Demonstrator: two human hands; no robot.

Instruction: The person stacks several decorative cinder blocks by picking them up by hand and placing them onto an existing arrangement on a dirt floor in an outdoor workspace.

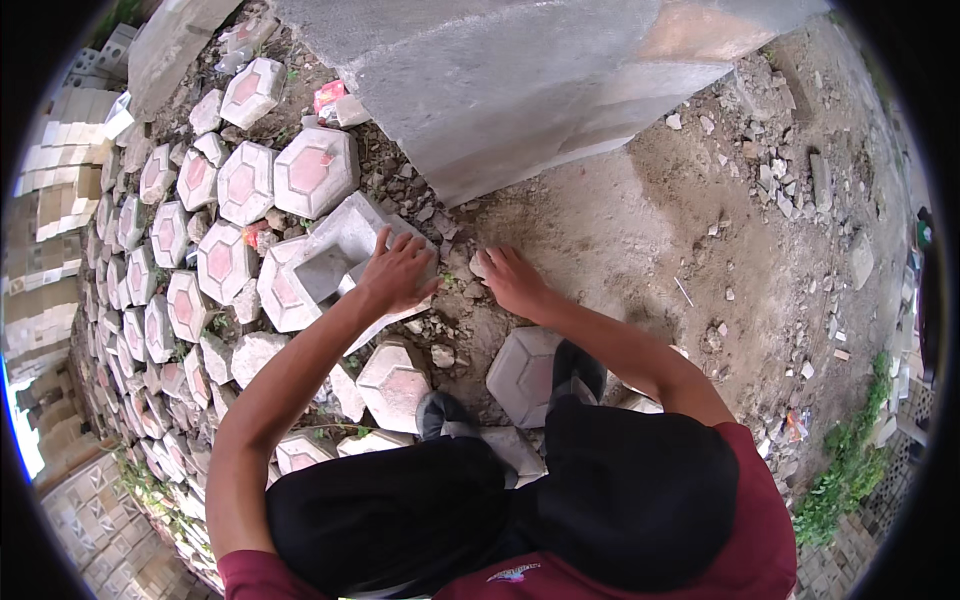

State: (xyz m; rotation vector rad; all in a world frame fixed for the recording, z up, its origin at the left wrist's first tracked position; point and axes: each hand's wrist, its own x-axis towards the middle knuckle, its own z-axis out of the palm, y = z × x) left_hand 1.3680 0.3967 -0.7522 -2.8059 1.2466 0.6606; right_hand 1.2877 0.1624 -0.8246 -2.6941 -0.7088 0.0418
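Note:
My left hand (397,272) lies with its fingers spread on the edge of a grey concrete block (345,232), which has a squared hollow in it. The block rests among hexagonal paving blocks with pink centres, and one of these pavers (285,285) lies against its left side. My right hand (515,282) is just to the right, low over the dirt, with its fingers closed on a small pale stone (477,264). Part of the stone is hidden by the fingers. Between my hands lie soil and small rubble.
A large grey concrete slab or wall (520,90) stands ahead, its lower corner just beyond my hands. Many pavers (240,183) are heaped at the left. My shoes stand beside another hexagonal paver (522,375). Dirt ground (640,240) with scattered rubble spreads right, toward green weeds (845,470).

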